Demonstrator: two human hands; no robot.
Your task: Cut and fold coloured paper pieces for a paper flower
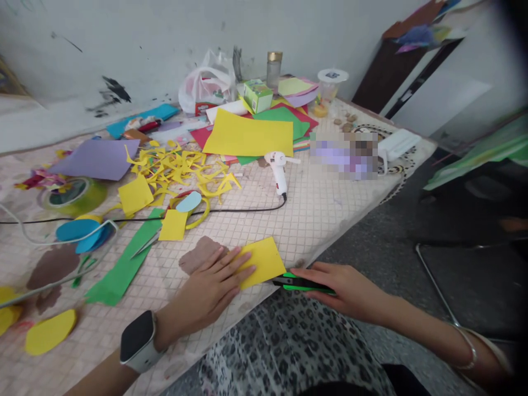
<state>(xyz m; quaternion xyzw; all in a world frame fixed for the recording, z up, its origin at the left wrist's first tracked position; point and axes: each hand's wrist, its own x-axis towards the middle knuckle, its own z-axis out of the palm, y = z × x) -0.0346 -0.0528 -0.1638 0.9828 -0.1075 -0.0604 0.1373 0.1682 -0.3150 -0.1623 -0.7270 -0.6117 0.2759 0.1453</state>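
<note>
My left hand [218, 280] lies flat on a yellow piece of craft foam or paper [264, 258], fingers stretched over its left part and the table's front edge just below. From the right, my right hand [336, 289] grips a black and green utility knife [295, 281]. The knife's front end is at the lower right edge of the yellow piece; I cannot make out its blade. Left of my left hand is a green strip [124, 269] with scissors [146, 245] lying across it. A small yellow square [173, 224] covers part of the scissors.
A white glue gun [278, 173] lies mid-table, its black cord [231, 210] running left. Yellow scraps [173, 168], a tape roll [76, 195], blue ovals [84, 231] and a white cable [53, 242] are to the left. Coloured sheets [251, 135] and a plastic cup [328, 93] stand behind.
</note>
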